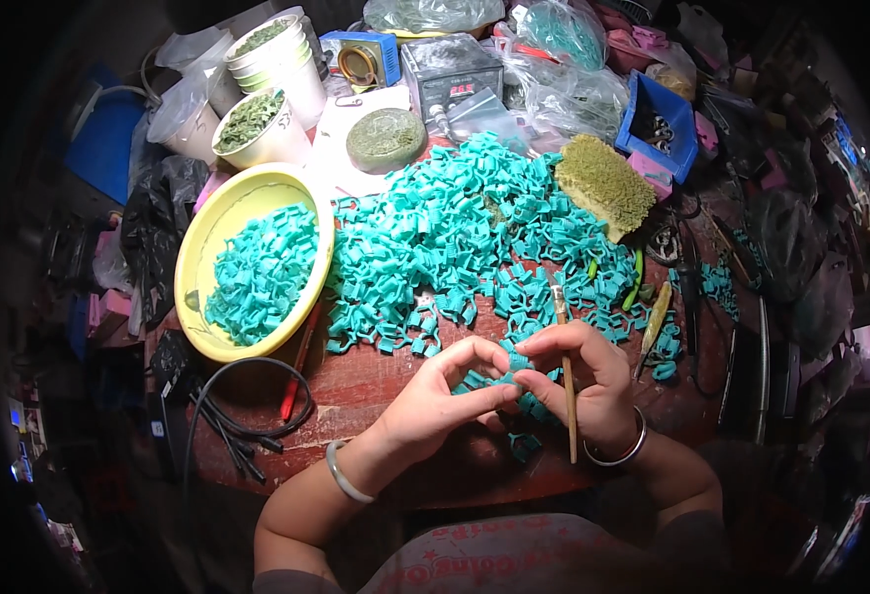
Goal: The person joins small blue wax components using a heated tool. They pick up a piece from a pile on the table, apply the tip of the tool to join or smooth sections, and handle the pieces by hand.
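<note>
My left hand (pixel 445 396) and my right hand (pixel 583 381) meet over the near edge of a round reddish table (pixel 376 381). Between the fingertips of both sits a small teal plastic piece (pixel 516 368). A thin wooden stick (pixel 566 381) also runs through my right hand, pointing up and down. More teal pieces lie under my palms. A big heap of the same teal pieces (pixel 455 233) spreads across the table just beyond my hands. Each wrist wears a bangle.
A yellow bowl (pixel 212 223) with teal pieces stands at the left. White cups of green bits (pixel 257 124), a green disc (pixel 386 139), a blue bin (pixel 658 124), plastic bags and a small grey device sit behind. Black cables (pixel 227 411) and a red pencil (pixel 299 361) lie front left.
</note>
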A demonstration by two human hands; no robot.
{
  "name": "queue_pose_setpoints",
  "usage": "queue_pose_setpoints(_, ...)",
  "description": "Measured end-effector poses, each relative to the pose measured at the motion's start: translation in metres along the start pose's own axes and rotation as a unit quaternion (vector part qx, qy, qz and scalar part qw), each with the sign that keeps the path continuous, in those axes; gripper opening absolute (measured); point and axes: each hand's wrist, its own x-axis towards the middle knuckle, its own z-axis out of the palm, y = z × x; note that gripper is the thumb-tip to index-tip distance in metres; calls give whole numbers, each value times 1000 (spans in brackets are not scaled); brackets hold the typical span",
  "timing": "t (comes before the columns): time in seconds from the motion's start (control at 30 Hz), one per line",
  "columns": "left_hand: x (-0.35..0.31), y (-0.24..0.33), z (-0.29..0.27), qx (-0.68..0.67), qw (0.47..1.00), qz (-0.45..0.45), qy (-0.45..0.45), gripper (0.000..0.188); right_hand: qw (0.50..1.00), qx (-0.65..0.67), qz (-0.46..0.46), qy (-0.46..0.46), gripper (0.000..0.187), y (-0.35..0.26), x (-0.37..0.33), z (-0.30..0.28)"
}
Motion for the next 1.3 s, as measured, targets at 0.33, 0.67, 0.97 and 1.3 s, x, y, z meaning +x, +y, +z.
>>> queue_pose_setpoints(0.33,-2,8,0,-8,999,0,37,19,987,122,101,-13,21,-3,3,-9)
queue_pose_setpoints(0.67,-1,4,-4,31,999,-18,-8,19,993,18,-11,-115,34,-5,8,-17)
queue_pose_setpoints(0.97,0,5,-4,35,999,-20,-15,23,993,12,18,-112,32,-6,8,-18)
queue_pose_setpoints(1.3,1,1,-3,42,999,9,-21,27,994,6,12,-112,31,-7,10,-17)
